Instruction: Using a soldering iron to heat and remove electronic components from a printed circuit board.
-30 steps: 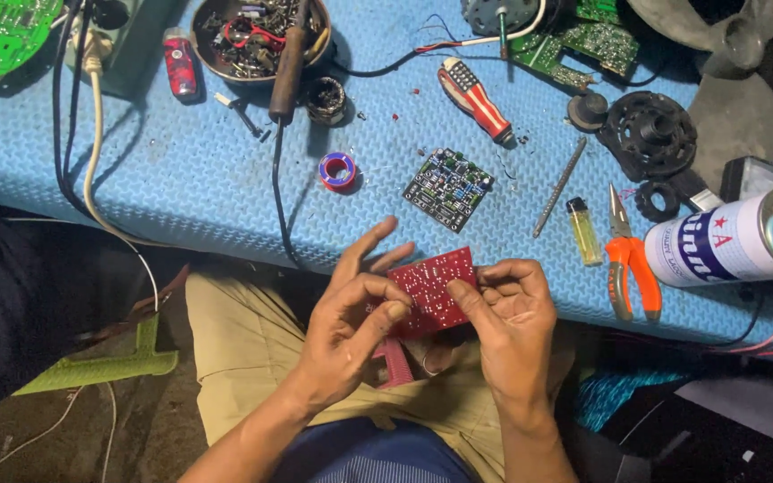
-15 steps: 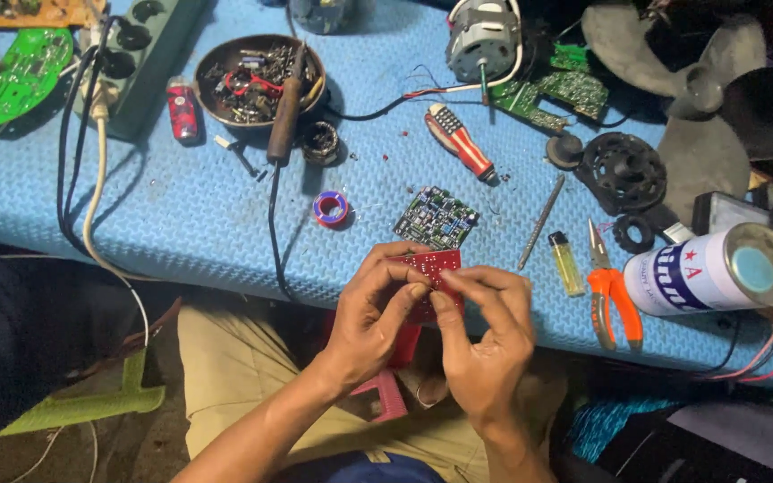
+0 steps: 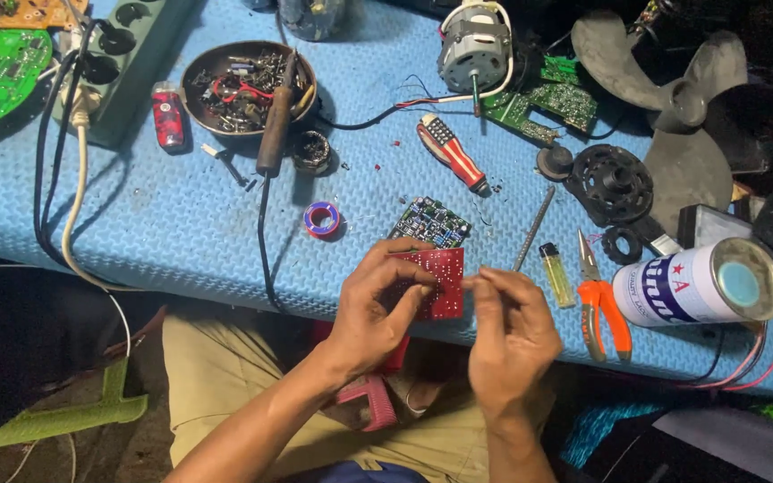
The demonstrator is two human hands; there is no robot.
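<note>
— Brown round bowl point(image 3: 248, 88) on the blue table point(image 3: 136, 224): what's in it?

— Lots of tiny metal bits and some red wire. A black tool point(image 3: 275, 121) rests across its rim.

— And the white can point(image 3: 698, 286)?

— It lies on its side near the orange pliers point(image 3: 603, 309). I can't see inside it.

— What do the hands do?

— The left hand point(image 3: 378, 309) has its grip closed on the red board point(image 3: 431, 282), just over the table's edge. The right hand point(image 3: 512, 331) pinches its fingertips at the board's right side, touching it.
</note>
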